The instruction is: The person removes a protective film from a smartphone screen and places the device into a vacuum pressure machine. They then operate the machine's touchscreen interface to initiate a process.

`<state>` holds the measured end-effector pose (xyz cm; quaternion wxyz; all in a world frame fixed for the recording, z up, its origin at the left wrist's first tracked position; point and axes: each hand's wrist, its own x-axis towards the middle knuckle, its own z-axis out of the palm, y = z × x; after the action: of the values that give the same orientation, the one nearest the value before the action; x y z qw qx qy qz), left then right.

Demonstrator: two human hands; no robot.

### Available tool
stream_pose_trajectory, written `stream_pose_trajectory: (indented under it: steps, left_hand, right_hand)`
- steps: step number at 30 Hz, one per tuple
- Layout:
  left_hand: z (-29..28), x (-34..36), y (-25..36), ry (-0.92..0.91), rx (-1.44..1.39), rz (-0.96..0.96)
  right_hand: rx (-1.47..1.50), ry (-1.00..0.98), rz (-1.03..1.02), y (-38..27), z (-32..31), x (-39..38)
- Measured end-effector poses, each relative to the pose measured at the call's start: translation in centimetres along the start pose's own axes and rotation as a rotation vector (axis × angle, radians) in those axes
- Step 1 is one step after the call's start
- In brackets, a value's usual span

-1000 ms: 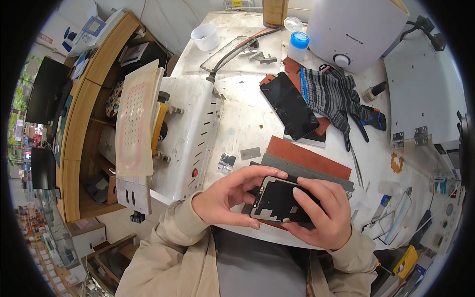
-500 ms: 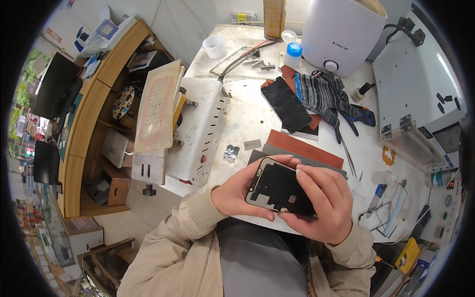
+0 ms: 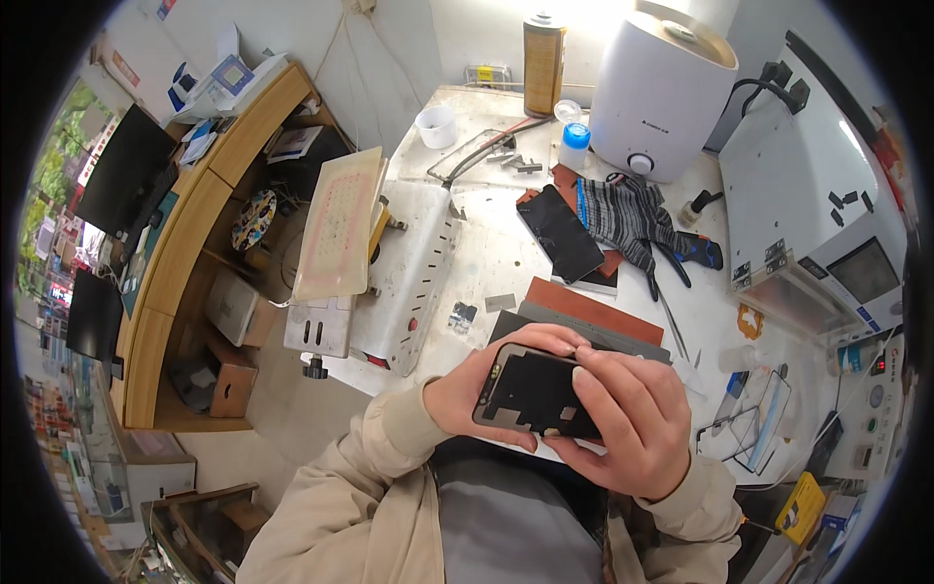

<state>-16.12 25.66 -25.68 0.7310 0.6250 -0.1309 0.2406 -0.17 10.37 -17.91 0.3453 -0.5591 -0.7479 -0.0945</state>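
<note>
A black phone screen assembly (image 3: 537,389) is held between both hands, its back face with dark film and small metal patches turned up. My left hand (image 3: 465,394) grips its left end, fingers along the far edge and thumb under the near edge. Wrapped over the right end is my right hand (image 3: 632,419), fingers on the far edge and thumb at the near edge, hiding that end. Just beyond the hands lie grey mats (image 3: 584,329) and a reddish-brown mat (image 3: 595,311) on the white table (image 3: 496,258).
Left stands a white metal machine (image 3: 413,263) with a raised pale plate (image 3: 339,224). Farther back are a dark phone panel (image 3: 559,234), a striped glove (image 3: 623,214), tweezers (image 3: 671,326), a blue-capped bottle (image 3: 575,144) and a white humidifier (image 3: 657,97). A grey-white machine (image 3: 798,214) bounds the right.
The view has tilted up, so the table things sit lower. The screen assembly has turned slightly in my hands, and my right fingers reach farther over its back.
</note>
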Motion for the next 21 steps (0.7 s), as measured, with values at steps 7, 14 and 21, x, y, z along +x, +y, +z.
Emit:
stream_pose_trajectory:
  steps: [7,14,21]
  left_hand:
    - [-0.1,-0.2,0.9,-0.019,0.040,0.019]
    - [-0.2,-0.3,1.3,-0.028,0.076,0.080]
    - [-0.1,-0.6,1.5,-0.022,-0.017,0.104]
  right_hand:
    - [-0.039,-0.009,-0.023,-0.9,-0.4,0.3]
    - [-0.020,-0.035,-0.074,-1.3,-0.5,0.6]
    - [0.020,0.018,-0.028,-1.9,-0.6,0.8]
